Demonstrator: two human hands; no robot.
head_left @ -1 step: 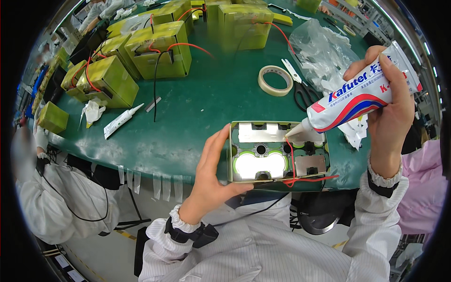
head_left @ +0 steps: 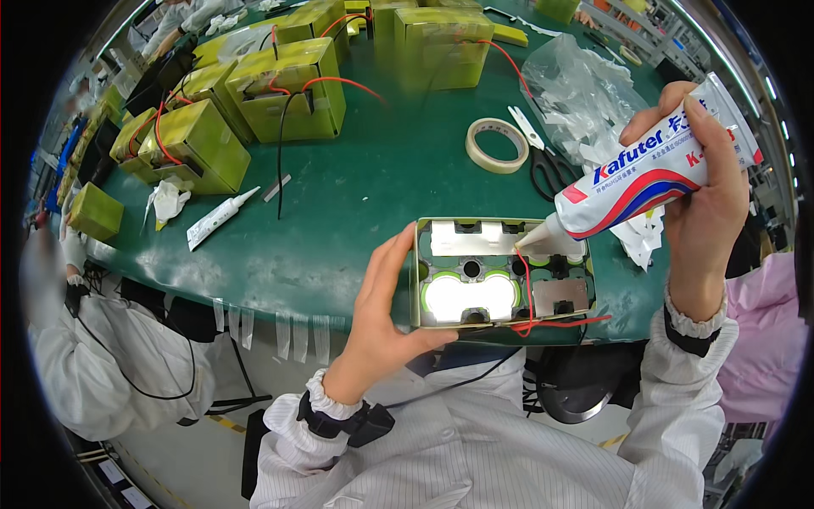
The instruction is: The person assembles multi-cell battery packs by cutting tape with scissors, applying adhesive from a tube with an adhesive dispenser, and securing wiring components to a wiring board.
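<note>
At the table's near edge sits a battery pack (head_left: 471, 270) in an open-topped box, with metal strips across its round cells. My left hand (head_left: 381, 310) grips its left end, fingers along the side and thumb at the near corner. In my right hand (head_left: 708, 187) is a white glue tube (head_left: 632, 182) with red and blue stripes, tilted down to the left. Its pale nozzle (head_left: 534, 237) meets the pack's far metal strip, right by the end of a red wire (head_left: 527, 284). That wire runs over the cells and out past the near side.
Several yellow-green wrapped packs (head_left: 288, 89) with red and black wires stand at the far left. A tape roll (head_left: 497, 146), scissors (head_left: 547, 165) and a plastic bag (head_left: 585, 89) lie beyond the pack. A smaller white tube (head_left: 220, 220) lies left. Co-workers' sleeves (head_left: 127, 360) show at both sides.
</note>
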